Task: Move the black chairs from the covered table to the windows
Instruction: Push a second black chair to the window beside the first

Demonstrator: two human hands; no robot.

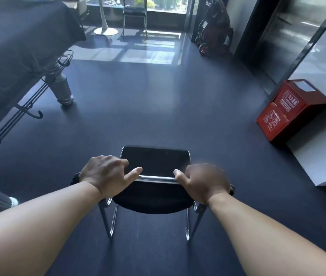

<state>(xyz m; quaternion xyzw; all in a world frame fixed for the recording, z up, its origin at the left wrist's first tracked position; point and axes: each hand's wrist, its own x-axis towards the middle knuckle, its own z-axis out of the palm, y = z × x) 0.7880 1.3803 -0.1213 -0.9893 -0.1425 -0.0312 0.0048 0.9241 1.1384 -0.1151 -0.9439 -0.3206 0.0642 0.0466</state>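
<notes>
The black chair (154,160) sits low in the middle of the view, on open floor (138,108) well apart from the covered counter (15,36), its seat facing away from the person and its chrome legs below the forearms; whether the legs touch the floor cannot be told. Both hands are clamped on the top of its backrest. The left hand (106,172) grips the left end, fingers curled over the front and thumb lying along the chrome bar. The right hand (204,182), slightly blurred, grips the right end the same way. From the chair, the counter lies at about 10 o'clock, draped in dark cloth with a ribbed silver leg (62,88) showing beneath. At 12 o'clock, far off, a second black chair (134,11) stands just beside the windows (164,3), with a white pedestal base (105,26) to its left. A red-and-black cart (215,30) is parked at 1 o'clock, and a red box (291,110) stands against the wall at 2 o'clock.
</notes>
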